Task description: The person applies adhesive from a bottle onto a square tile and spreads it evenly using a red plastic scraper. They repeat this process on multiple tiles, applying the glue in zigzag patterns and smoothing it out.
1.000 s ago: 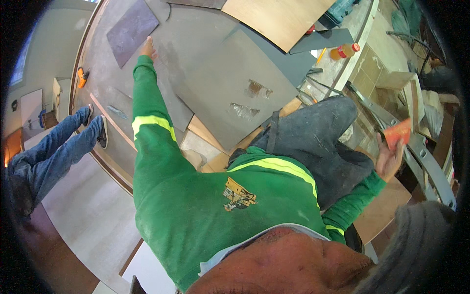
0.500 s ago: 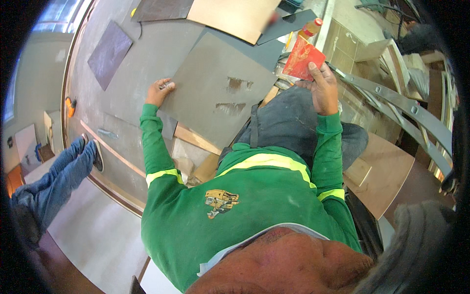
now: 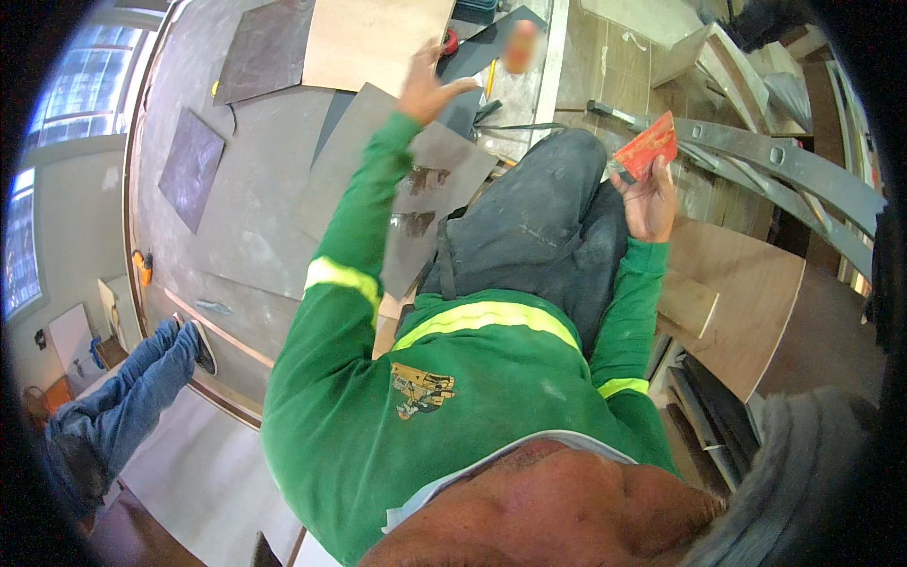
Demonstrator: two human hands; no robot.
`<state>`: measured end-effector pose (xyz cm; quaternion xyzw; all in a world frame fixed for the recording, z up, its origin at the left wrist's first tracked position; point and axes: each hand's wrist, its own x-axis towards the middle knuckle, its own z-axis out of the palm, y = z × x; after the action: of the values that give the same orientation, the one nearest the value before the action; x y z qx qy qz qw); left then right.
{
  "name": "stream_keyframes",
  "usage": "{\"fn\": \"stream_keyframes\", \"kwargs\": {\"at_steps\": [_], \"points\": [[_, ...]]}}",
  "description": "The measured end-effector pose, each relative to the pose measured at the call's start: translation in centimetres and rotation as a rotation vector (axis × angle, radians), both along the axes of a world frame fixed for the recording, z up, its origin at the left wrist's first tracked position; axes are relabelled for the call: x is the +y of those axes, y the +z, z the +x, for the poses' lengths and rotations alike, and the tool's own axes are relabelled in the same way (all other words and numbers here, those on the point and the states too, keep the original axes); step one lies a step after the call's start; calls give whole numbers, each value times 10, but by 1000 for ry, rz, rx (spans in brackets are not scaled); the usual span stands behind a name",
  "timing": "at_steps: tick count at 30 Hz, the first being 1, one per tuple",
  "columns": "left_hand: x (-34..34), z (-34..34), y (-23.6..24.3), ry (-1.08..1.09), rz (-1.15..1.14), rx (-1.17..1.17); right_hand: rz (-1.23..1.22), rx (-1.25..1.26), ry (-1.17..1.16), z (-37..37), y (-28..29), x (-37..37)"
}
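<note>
My left hand (image 3: 427, 87), slightly blurred, is raised over the boards with fingers apart, near a red roll (image 3: 450, 42) and a pale wooden board (image 3: 368, 33). Under that arm lies a dark gray sheet (image 3: 449, 161) with two rough brown patches. A pencil (image 3: 490, 80) and a blurred bottle (image 3: 521, 45) are beyond the hand. My right hand (image 3: 647, 194) grips a red flat scraper-like piece (image 3: 647, 142) beside my bent knee and a metal ladder (image 3: 756, 151).
A purplish square sheet (image 3: 189, 170) and an orange drill (image 3: 143, 267) lie at left on the gray work surface (image 3: 246, 227). Another person's jeaned legs (image 3: 142, 406) extend from the lower left. Plywood (image 3: 746, 302) sits at right; wooden offcuts (image 3: 718, 76) stand behind the ladder.
My left hand has moved forward and rightward since half a second ago. My right hand rose with the red piece, then shifted slightly right. The camera's view has also shifted.
</note>
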<state>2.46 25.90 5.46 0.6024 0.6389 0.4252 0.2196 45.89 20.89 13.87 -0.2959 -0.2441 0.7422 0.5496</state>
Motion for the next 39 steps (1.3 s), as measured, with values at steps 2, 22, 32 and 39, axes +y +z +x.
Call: {"fn": "stream_keyframes", "kwargs": {"at_steps": [2, 22, 32, 39], "points": [[53, 54, -12, 25, -4, 151, -6, 36, -2, 18, -12, -4], [-175, -66, 166, 19, -293, -67, -32, 165, 71, 54, -51, 11], [-206, -84, 129, -196, -641, 832, -63, 119, 19, 57, -59, 32], [-156, -114, 113, -236, -724, 1105, -48, 30, 13, 52, -56, 19]]}}
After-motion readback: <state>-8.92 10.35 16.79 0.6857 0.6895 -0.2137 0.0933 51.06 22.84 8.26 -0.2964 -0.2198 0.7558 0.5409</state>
